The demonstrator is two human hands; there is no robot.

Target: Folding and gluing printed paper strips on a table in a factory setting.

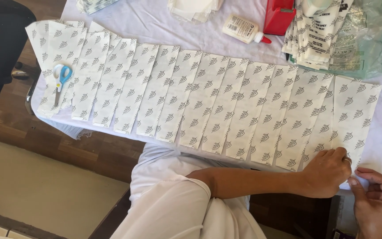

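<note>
Pinching the last patterned paper sheet point(354, 115) at its near corner, both hands point(326, 172) apparently gripping it

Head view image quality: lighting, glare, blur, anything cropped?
Head view: even daylight, soft shadows, no harsh glare on the patterned paper sheets; sharp throughout; left hand fully in frame, right hand cropped at the bottom edge; plastic bag shows mild sheen.
</note>
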